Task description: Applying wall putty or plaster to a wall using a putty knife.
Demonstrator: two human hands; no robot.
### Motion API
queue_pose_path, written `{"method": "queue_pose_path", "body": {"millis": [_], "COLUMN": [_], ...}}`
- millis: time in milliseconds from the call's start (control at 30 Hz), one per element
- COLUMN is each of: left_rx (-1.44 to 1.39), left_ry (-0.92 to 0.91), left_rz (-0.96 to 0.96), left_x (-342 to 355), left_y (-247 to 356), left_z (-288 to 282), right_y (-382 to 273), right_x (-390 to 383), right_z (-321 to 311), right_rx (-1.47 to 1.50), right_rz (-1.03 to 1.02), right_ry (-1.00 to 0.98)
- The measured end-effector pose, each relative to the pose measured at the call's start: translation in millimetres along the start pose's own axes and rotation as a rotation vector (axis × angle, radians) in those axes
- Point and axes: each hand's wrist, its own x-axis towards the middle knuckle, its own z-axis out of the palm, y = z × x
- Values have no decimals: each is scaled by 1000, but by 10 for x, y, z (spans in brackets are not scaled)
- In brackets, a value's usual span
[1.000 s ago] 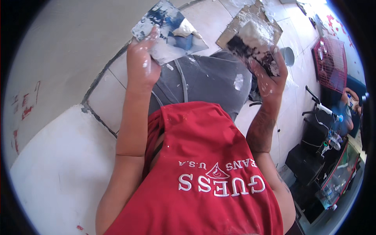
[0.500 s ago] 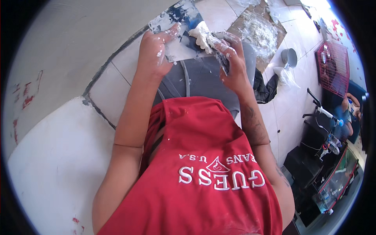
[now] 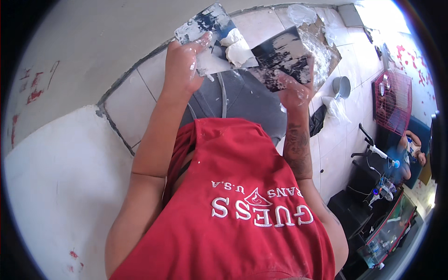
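Treating the smeared left plate (image 3: 205,24) as our landmark, we see it in our left grip (image 3: 185,60), closed on its near left edge with the thumb laid over the top; the fingers beneath are hidden. Just to its right, we have the dark right plate (image 3: 284,52) held in our right grip (image 3: 295,91), the thumb across its near edge. One corner reaches the left plate's right side, though we cannot tell whether they touch. We judge both plates to be thin, stiff and light, slick where wet smears coat them, so we would take hold at a cleaner edge, thumb above and fingers below. The white paste (image 3: 238,49) on the left plate's right part looks soft and sticky, likely to slide if we tilt; it lies beyond our left thumb, clear of the grip. Farther right of the left plate, we find powdery cardboard (image 3: 309,30) and a grey pot (image 3: 342,87).
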Motion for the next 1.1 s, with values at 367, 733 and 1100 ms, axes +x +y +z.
{"method": "queue_pose_path", "body": {"millis": [367, 733, 1100], "left_rx": [131, -109, 70], "left_ry": [-38, 12, 126], "left_rz": [125, -118, 223], "left_x": [162, 74, 272], "left_y": [-89, -50, -204], "left_z": [55, 277, 345], "right_y": [273, 350, -379], "right_x": [-9, -100, -1], "right_z": [25, -60, 12], "right_rx": [-582, -679, -962], "right_rz": [-267, -119, -182], "right_ry": [-265, -310, -375]}}
